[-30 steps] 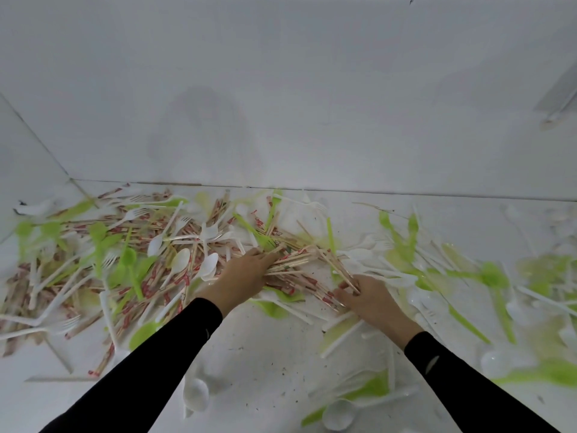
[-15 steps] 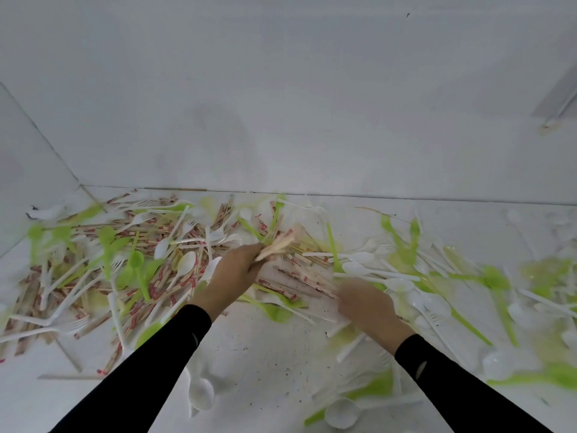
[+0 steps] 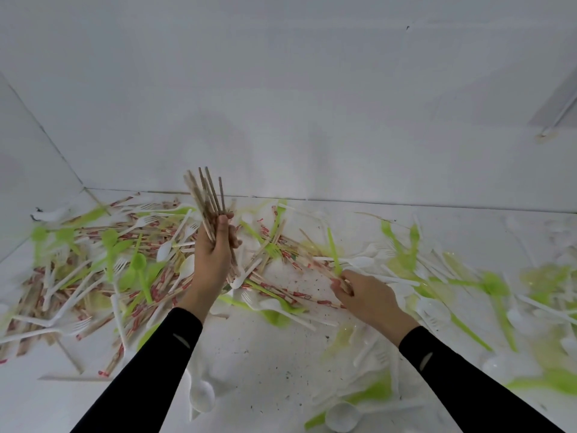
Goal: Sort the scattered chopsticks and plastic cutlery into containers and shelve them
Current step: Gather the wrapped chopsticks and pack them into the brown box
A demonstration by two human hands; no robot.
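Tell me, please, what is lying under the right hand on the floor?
The right hand rests on wooden chopsticks among white cutlery. Its palm hides whatever lies directly beneath, so how many chopsticks it covers cannot be seen.

I am looking down at a white floor, speckled with small dark crumbs in the bare patch in front of me. A plain white wall rises straight ahead, meeting the floor along a thin dark seam. A second white wall closes the corner on my left (it is smooth and unmarked). The light is soft and even, throwing faint grey shadows.
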